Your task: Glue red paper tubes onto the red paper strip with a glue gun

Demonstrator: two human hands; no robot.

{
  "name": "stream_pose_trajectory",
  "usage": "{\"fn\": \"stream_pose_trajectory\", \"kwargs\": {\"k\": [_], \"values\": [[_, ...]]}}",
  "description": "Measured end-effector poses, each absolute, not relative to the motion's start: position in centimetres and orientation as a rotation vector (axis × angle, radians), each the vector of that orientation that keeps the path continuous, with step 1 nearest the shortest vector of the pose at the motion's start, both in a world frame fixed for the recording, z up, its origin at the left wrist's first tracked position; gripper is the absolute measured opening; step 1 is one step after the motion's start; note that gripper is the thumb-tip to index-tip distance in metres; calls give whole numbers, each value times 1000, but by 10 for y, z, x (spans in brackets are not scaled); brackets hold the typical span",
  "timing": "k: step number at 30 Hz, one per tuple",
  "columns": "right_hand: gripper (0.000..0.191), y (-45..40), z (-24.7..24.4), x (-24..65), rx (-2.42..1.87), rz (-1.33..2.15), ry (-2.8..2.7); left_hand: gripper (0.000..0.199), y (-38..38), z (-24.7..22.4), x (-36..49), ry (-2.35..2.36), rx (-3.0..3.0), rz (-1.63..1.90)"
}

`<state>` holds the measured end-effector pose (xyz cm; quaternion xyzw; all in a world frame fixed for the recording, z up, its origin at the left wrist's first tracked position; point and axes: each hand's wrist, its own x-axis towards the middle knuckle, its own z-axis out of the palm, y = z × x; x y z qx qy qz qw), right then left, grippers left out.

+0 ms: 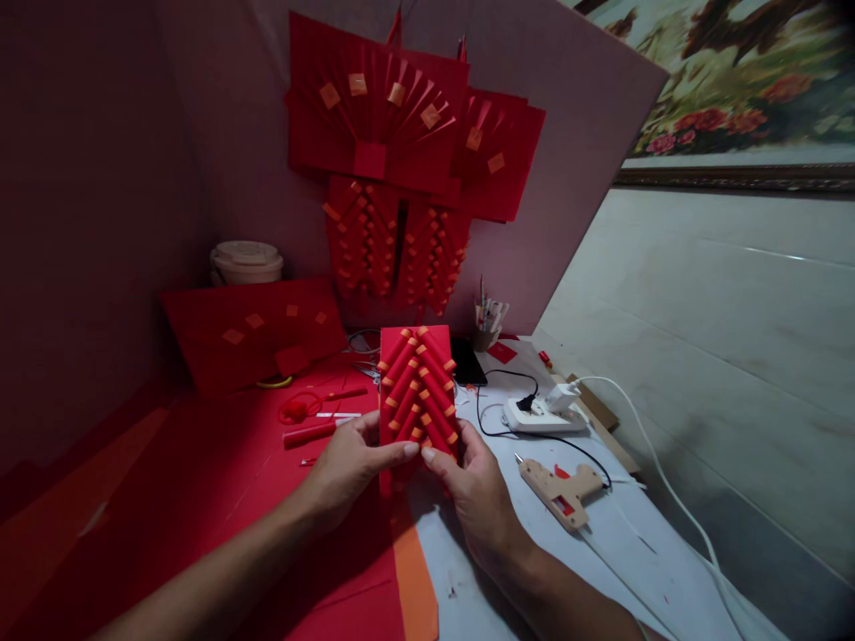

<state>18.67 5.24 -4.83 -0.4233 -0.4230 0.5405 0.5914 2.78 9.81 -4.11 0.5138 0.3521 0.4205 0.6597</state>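
Both hands hold a red paper card (418, 387) upright in the middle of the view. Rows of red paper rolls with orange ends slant across it in a V-like pattern. My left hand (354, 463) grips its lower left edge, thumb on the front. At the lower right edge, my right hand (476, 481) presses its thumb near the bottom rolls. The two thumbtips nearly meet. Fingers behind the card are hidden.
A glue gun (561, 490) and a white power strip (544, 415) with cables lie at right. Red paper (267, 534) covers the left table. Behind hang red fan decorations (374, 98). A pen cup (486, 334) stands at the back.
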Motion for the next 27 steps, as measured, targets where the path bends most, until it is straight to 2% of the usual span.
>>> {"fn": "stream_pose_trajectory", "kwargs": {"k": [14,21,27], "values": [[35,56,-53,192,-952,1177,-947,36,97,-40,29,745,1150,871],[35,57,-56,192,-942,1186,-956,29,101,-44,27,746,1161,873],[37,54,-53,189,-900,1225,-970,41,105,-45,21,660,1102,866]]}}
